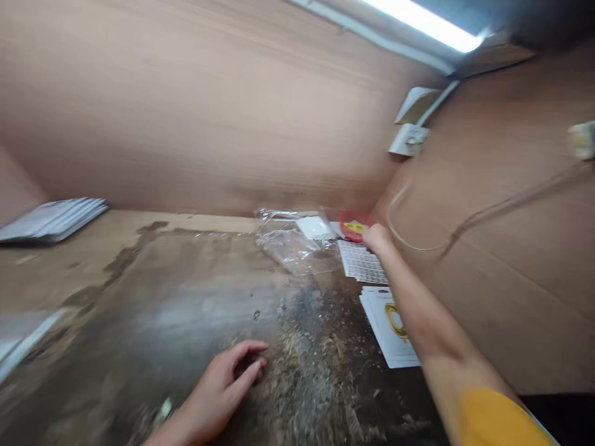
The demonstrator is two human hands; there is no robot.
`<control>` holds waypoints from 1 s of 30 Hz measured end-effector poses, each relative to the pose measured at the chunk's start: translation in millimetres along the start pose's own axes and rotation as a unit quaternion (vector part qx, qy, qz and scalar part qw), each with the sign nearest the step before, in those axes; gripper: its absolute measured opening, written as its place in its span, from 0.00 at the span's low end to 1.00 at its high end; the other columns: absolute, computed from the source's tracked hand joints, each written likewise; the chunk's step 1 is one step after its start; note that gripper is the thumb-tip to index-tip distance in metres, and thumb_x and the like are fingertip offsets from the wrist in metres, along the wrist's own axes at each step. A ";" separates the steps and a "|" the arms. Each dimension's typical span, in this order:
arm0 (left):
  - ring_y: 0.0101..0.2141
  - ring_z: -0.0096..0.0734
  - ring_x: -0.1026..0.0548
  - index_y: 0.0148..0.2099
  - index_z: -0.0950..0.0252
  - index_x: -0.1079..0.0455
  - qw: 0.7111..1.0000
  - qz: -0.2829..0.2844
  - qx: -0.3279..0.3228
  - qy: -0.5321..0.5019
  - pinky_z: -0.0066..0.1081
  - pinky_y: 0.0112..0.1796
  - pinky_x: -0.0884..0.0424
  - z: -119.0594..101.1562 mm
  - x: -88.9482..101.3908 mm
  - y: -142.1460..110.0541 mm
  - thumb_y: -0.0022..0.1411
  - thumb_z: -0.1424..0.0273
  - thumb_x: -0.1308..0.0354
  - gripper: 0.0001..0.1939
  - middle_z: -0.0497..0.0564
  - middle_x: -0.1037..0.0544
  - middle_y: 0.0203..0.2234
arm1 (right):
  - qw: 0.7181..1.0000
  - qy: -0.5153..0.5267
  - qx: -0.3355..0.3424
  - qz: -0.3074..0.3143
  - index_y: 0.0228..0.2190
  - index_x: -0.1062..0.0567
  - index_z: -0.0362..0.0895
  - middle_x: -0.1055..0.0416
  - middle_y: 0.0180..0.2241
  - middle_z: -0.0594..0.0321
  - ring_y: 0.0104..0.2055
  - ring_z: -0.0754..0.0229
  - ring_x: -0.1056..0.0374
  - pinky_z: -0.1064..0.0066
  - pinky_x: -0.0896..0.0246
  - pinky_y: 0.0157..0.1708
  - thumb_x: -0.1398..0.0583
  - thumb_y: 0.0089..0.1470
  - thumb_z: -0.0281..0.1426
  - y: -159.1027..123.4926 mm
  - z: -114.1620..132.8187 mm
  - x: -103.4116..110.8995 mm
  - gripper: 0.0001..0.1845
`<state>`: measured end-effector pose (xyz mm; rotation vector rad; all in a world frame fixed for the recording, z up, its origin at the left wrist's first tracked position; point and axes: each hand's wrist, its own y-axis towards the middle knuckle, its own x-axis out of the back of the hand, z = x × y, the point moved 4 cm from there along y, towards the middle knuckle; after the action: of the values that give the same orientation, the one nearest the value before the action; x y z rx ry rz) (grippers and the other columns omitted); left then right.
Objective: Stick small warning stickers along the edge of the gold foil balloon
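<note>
The right hand (378, 240), curled at about 2 o'clock, rests on a sheet of printed labels (361, 261); any grip cannot be told. A clear plastic bag (292, 241) lies just beside. The left hand (226, 379) lies open and empty at 6 o'clock on a worn wooden bench (153, 272).

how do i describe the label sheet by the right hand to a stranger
In the far corner of the stained wooden bench, beside the clear plastic bag, the right hand rests at a flat sheet. Its rows of tiny printed squares set it apart from the gold-ring cards just below.
</note>
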<state>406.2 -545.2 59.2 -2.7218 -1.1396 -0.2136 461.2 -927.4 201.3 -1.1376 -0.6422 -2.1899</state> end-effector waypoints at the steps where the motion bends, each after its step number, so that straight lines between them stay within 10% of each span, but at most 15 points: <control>1: 0.34 0.36 0.22 0.48 0.68 0.30 0.999 0.009 -0.038 0.035 0.34 0.36 0.25 -8.0 -3.5 1.1 0.64 0.67 0.52 0.15 0.58 0.21 0.35 | 0.999 -0.019 0.030 0.030 0.44 0.26 0.36 0.28 0.46 0.45 0.49 0.48 0.31 0.54 0.37 0.49 0.42 0.59 0.30 -21.1 10.2 -10.2 0.14; 4: 0.29 0.32 0.23 0.39 0.68 0.28 0.998 -0.037 -0.039 0.046 0.29 0.31 0.26 -15.5 -7.7 -2.1 0.59 0.74 0.51 0.11 0.53 0.21 0.28 | 0.969 -0.043 0.188 0.154 0.44 0.23 0.40 0.25 0.45 0.46 0.50 0.42 0.31 0.55 0.41 0.50 0.43 0.56 0.26 -108.2 51.7 -55.5 0.15; 7: 0.31 0.31 0.24 0.33 0.65 0.26 0.987 -0.124 -0.045 0.088 0.27 0.36 0.29 -16.3 -4.4 -35.4 0.51 0.79 0.46 0.09 0.50 0.21 0.28 | 0.859 -0.076 0.413 0.292 0.48 0.24 0.43 0.22 0.40 0.51 0.43 0.45 0.27 0.60 0.37 0.43 0.46 0.56 0.27 -218.3 93.2 -96.5 0.19; 15: 0.38 0.33 0.27 0.39 0.64 0.28 0.838 -0.478 0.118 0.233 0.33 0.43 0.32 8.5 -25.3 -281.4 0.60 0.76 0.51 0.11 0.51 0.23 0.35 | 0.593 0.046 0.754 0.279 0.43 0.24 0.40 0.27 0.46 0.51 0.51 0.53 0.34 0.65 0.40 0.53 0.48 0.61 0.32 -410.4 165.1 -144.6 0.16; 21: 0.45 0.37 0.28 0.45 0.66 0.29 0.744 -0.527 0.332 0.240 0.42 0.49 0.32 104.1 -39.4 -387.5 0.65 0.72 0.47 0.08 0.53 0.25 0.42 | 0.567 0.069 0.785 0.240 0.50 0.29 0.35 0.31 0.48 0.44 0.49 0.45 0.36 0.55 0.40 0.51 0.41 0.56 0.34 -464.7 191.0 -197.1 0.22; 30: 0.63 0.65 0.48 0.68 0.63 0.49 0.710 -0.382 0.576 0.139 0.57 0.57 0.47 252.9 5.3 -388.9 0.57 0.63 0.39 0.40 0.67 0.53 0.67 | 0.577 0.135 0.786 0.175 0.60 0.41 0.44 0.38 0.58 0.47 0.59 0.40 0.40 0.49 0.38 0.52 0.45 0.57 0.41 -448.0 180.9 -236.7 0.32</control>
<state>147.0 -217.3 -142.0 -1.0155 -1.4967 0.0170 366.1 -426.3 30.2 0.1160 -1.5067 -0.6543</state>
